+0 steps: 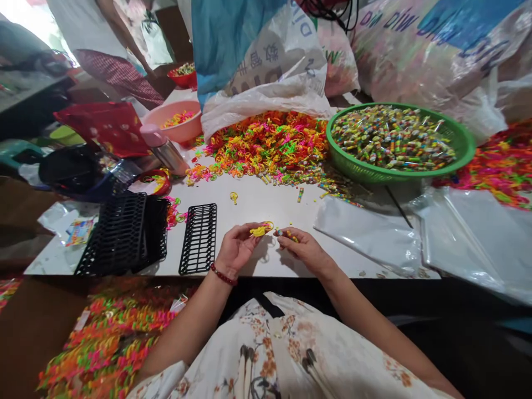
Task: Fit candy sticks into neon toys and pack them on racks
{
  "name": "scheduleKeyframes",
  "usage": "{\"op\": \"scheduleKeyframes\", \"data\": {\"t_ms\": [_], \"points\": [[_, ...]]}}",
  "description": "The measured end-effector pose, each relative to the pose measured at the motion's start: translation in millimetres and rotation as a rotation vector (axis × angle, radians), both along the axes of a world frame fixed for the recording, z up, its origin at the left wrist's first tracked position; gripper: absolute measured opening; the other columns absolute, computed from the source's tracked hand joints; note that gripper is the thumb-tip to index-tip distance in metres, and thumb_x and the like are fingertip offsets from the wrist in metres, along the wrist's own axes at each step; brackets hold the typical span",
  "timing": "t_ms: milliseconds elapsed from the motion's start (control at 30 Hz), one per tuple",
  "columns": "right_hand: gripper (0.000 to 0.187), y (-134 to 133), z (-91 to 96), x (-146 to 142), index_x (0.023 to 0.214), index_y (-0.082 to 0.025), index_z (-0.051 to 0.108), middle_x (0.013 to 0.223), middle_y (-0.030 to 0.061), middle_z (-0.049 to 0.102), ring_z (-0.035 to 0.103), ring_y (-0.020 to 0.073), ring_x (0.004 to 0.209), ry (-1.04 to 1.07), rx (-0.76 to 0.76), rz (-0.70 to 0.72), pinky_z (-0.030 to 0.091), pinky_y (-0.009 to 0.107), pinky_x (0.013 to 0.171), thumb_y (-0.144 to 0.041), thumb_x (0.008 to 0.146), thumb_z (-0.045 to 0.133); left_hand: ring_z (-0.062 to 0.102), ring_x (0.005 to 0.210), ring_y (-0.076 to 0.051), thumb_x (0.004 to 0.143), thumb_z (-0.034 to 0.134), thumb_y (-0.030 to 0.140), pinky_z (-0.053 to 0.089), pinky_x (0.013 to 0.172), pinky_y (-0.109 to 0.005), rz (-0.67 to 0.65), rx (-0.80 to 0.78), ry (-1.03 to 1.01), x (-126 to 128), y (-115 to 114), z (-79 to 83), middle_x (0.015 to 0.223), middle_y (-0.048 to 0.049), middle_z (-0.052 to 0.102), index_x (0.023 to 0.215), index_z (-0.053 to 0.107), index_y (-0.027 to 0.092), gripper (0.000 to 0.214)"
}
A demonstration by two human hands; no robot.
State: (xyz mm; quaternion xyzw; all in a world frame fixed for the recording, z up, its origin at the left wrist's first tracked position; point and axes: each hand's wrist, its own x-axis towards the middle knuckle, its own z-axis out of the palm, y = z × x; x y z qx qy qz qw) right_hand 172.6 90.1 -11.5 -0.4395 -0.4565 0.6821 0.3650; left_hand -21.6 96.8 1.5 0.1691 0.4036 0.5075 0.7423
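My left hand (pixel 239 247), with a red bead bracelet on its wrist, grips a small yellow plastic piece with a loop (pixel 259 230) between thumb and fingers. Close beside it, my right hand (pixel 305 247) pinches a small tube of coloured candies (pixel 291 236), partly hidden by the fingers. Both hands hover over the front of the white table (pixel 249 208), the two pieces almost meeting. Beyond them lie a single yellow plastic piece (pixel 234 197) and a wrapped candy tube (pixel 300 194). A black slotted rack (pixel 198 238) lies left of my left hand.
A heap of bright plastic pieces (pixel 270 141) spills from a large sack (pixel 266 83). The green basket (pixel 338 169) at right holds wrapped candy tubes. Clear plastic bags (pixel 369 233) lie at right. Stacked black racks (pixel 120 233), a flask (pixel 166 149) and a pink basin (pixel 191 130) stand left.
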Motion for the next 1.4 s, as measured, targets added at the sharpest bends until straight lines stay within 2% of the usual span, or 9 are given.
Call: {"op": "scheduleKeyframes", "data": {"t_ms": [67, 233, 333, 400, 567, 767, 967, 1267, 1400], "points": [[0.034, -3.6, -5.1, -1.7, 0.09, -0.018, 0.066, 0.069, -0.0041, 0.059, 0.046, 0.0076, 0.056, -0.024, 0.066, -0.007, 0.037, 0.02, 0.052, -0.048, 0.074, 0.071, 0.068, 0.087, -0.017, 0.076, 0.067, 0.021, 0.052, 0.082, -0.028, 0.008, -0.014, 0.02, 5.7, -4.9, -1.9, 0.091, -0.0098, 0.071, 0.077, 0.062, 0.011, 0.011], [0.032, -12.4, -7.7, -6.7, 0.102, -0.02, 0.07, 0.083, -0.0001, 0.067, 0.058, 0.0141, 0.072, -0.252, 0.312, 0.016, 0.046, 0.026, 0.068, -0.046, 0.085, 0.061, 0.064, 0.068, -0.009, 0.056, 0.082, 0.011, 0.048, 0.066, -0.02, 0.133, 0.073, 0.144, 20.4, -14.3, -8.3, 0.076, 0.0029, 0.066, 0.082, 0.054, 0.016, 0.039], [0.03, -16.6, -2.6, -7.2, 0.106, -0.023, 0.07, 0.09, 0.0009, 0.071, 0.062, 0.0166, 0.079, -0.377, 0.461, 0.003, 0.047, 0.027, 0.074, -0.043, 0.089, 0.055, 0.065, 0.073, -0.011, 0.057, 0.084, 0.016, 0.048, 0.07, -0.023, 0.157, 0.074, 0.17, 22.8, -16.0, -11.0, 0.084, -0.0003, 0.068, 0.092, 0.055, 0.017, 0.045], [0.029, -18.2, -0.3, -6.6, 0.105, -0.022, 0.07, 0.09, 0.0019, 0.072, 0.063, 0.0177, 0.08, -0.426, 0.51, -0.01, 0.047, 0.028, 0.073, -0.042, 0.09, 0.054, 0.064, 0.073, -0.011, 0.059, 0.084, 0.021, 0.048, 0.071, -0.023, 0.135, 0.07, 0.179, 22.7, -15.7, -11.9, 0.084, -0.0031, 0.069, 0.09, 0.059, 0.013, 0.041], [0.025, -18.9, -0.6, -5.5, 0.1, -0.022, 0.07, 0.087, 0.0028, 0.072, 0.064, 0.0181, 0.076, -0.515, 0.568, -0.002, 0.047, 0.028, 0.071, -0.039, 0.09, 0.055, 0.057, 0.063, -0.007, 0.061, 0.083, 0.03, 0.043, 0.061, -0.02, 0.129, 0.098, 0.253, 25.0, -15.6, -11.3, 0.073, 0.0008, 0.063, 0.076, 0.061, 0.014, 0.032], [0.025, -19.9, -1.5, -6.8, 0.106, -0.022, 0.069, 0.099, 0.005, 0.073, 0.066, 0.0201, 0.089, -0.534, 0.605, 0.002, 0.048, 0.03, 0.08, -0.036, 0.091, 0.055, 0.05, 0.058, -0.008, 0.072, 0.074, 0.04, 0.039, 0.053, -0.02, 0.113, 0.18, 0.355, 29.7, -19.4, -11.7, 0.073, 0.0033, 0.057, 0.083, 0.057, 0.018, 0.03], [0.027, -23.1, 0.2, -8.8, 0.111, -0.023, 0.067, 0.104, 0.0058, 0.072, 0.066, 0.0197, 0.094, -0.584, 0.669, 0.016, 0.049, 0.03, 0.083, -0.035, 0.094, 0.051, 0.049, 0.062, -0.009, 0.078, 0.068, 0.038, 0.039, 0.055, -0.021, 0.104, 0.248, 0.531, 28.6, -20.0, -17.9, 0.076, 0.0027, 0.054, 0.084, 0.054, 0.019, 0.023], [0.021, -21.0, 4.5, -7.4, 0.106, -0.02, 0.068, 0.103, 0.0069, 0.072, 0.067, 0.0187, 0.09, -0.788, 0.776, 0.032, 0.049, 0.029, 0.08, -0.025, 0.091, 0.053, 0.042, 0.049, -0.006, 0.081, 0.064, 0.043, 0.037, 0.046, -0.02, 0.166, 0.198, 0.464, 34.3, -18.8, -16.2, 0.067, 0.006, 0.049, 0.082, 0.048, 0.02, 0.028], [0.02, -21.7, 7.5, -7.6, 0.105, -0.019, 0.068, 0.101, 0.0064, 0.073, 0.067, 0.0187, 0.09, -0.799, 0.793, 0.034, 0.05, 0.028, 0.08, -0.022, 0.09, 0.055, 0.041, 0.047, -0.006, 0.083, 0.06, 0.041, 0.036, 0.045, -0.02, 0.153, 0.204, 0.486, 34.8, -18.9, -15.7, 0.065, 0.0067, 0.047, 0.083, 0.047, 0.02, 0.025]]}}
